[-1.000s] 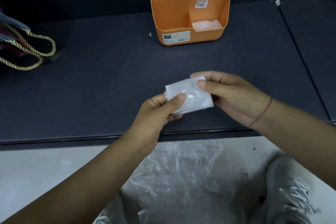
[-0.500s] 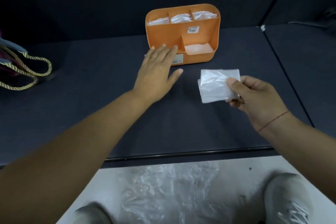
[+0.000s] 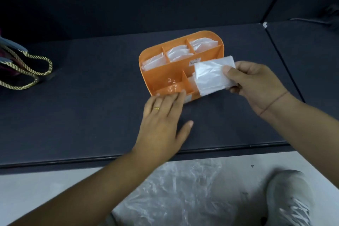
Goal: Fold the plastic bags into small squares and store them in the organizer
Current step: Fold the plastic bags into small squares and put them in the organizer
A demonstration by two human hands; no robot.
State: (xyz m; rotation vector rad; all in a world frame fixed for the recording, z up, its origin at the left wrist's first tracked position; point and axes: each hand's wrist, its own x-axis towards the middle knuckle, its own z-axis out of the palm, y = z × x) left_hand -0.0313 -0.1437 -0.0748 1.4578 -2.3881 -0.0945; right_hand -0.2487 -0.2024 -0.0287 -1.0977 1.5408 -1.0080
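Right hand (image 3: 255, 82) pinches folded bag (image 3: 211, 77) over organizer (image 3: 165, 72), 3 o'clock end. Left hand (image 3: 163, 121), fingers straight, touches its 6 o'clock wall.

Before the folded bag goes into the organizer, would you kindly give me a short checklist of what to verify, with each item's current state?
1. Folded bag pinched in the right hand: ok.
2. Bag folded into a compact square: ok.
3. Left hand with straight fingers against the front of the organizer: ok.
4. Front-left compartment free of bags: ok.
5. Room left in the front-right compartment: cannot tell, as the held bag covers most of it.
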